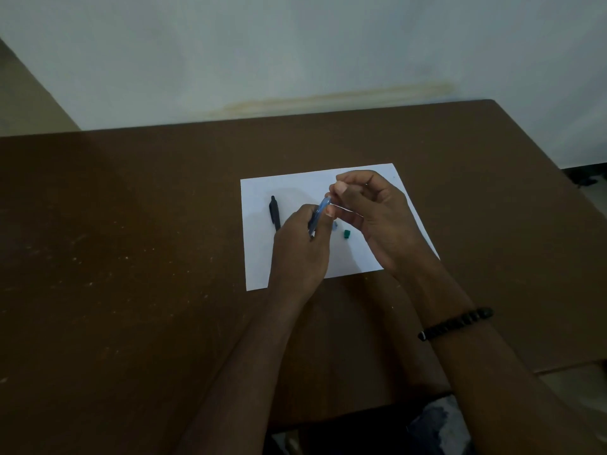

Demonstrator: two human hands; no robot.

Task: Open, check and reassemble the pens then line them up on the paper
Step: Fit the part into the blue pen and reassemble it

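Both hands' grip holds translucent blue pen barrel (320, 212) over flat white paper (262, 261)

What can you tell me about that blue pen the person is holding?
The blue pen is a see-through blue plastic barrel, held tilted above the paper. The left hand grips its lower part; the right hand pinches at its upper end. Its lower tip is hidden by the fingers.

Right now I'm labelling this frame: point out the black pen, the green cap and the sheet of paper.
black pen (274, 212), head view, middle of its barrel.
green cap (346, 234), head view, its centre.
sheet of paper (259, 257), head view, bare left part.
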